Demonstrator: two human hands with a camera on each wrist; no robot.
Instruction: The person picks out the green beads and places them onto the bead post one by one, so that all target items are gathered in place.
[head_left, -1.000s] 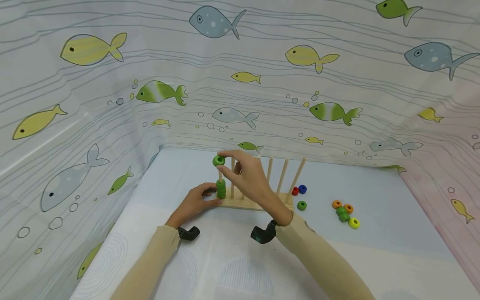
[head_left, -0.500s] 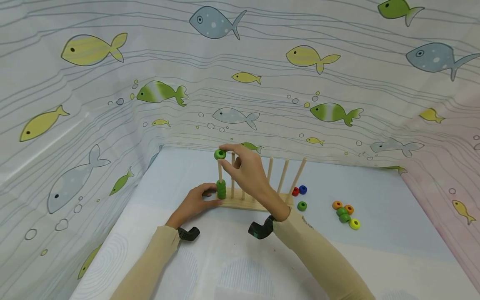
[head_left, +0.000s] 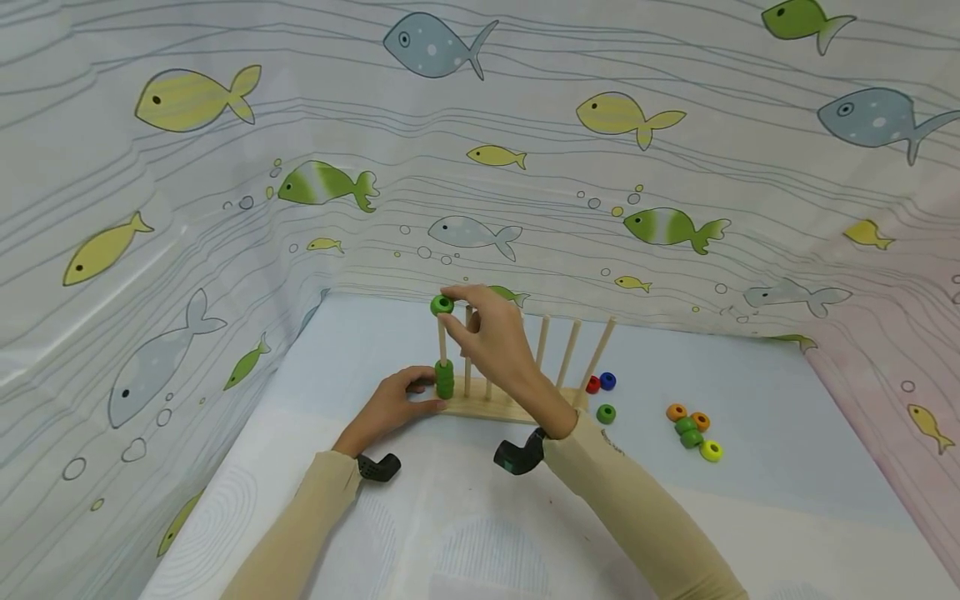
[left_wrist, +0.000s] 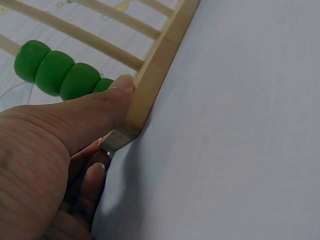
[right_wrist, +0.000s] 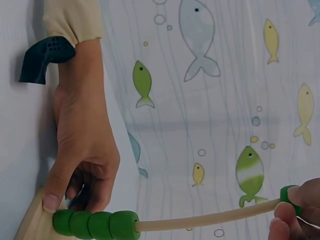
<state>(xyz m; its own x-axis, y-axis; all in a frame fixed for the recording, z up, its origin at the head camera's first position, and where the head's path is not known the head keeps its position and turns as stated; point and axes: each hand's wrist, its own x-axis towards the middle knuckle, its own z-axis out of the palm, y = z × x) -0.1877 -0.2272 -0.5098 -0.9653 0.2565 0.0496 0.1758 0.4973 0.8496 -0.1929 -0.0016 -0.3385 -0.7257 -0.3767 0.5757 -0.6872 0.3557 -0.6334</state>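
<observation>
Left of centre: right hand [head_left: 491, 333] pinches green bead [head_left: 441, 306] at tip of leftmost peg [head_left: 442, 342]; left hand [head_left: 390, 406] grips wooden base [head_left: 474, 407]. Threading, apparently; next calls for squaring bead, then lowering.

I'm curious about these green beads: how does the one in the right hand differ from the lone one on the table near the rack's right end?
The held bead is pinched by the right hand; the lone bead is in nobody's grip. The held bead is raised at the tip of the leftmost peg; the lone bead lies on the table. Both are green, with a hole visible.
</observation>
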